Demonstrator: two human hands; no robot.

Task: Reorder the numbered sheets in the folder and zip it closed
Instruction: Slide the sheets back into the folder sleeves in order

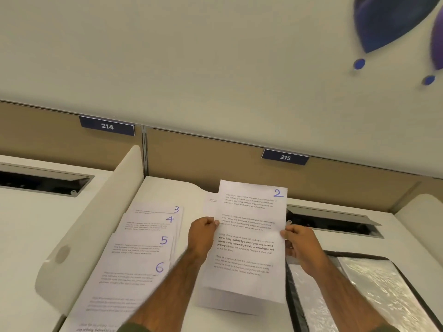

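Note:
I hold the sheet marked 2 (251, 226) up over the desk. My left hand (202, 233) pinches its left edge and my right hand (300, 243) pinches its right edge. Another sheet (211, 204) peeks out behind it, its number hidden. On the desk to the left, sheets 3 (167, 209), 4 (153, 222), 5 (143, 245) and 6 (129, 279) lie fanned out, overlapping, each number showing. The open folder (374, 283), clear plastic with a black zip border, lies at the right.
A white curved divider (100, 212) rises left of the sheets. Tan partition panels with signs 214 (107, 126) and 215 (285, 157) close off the back. A cable slot (335, 224) with a raised flap sits behind the folder.

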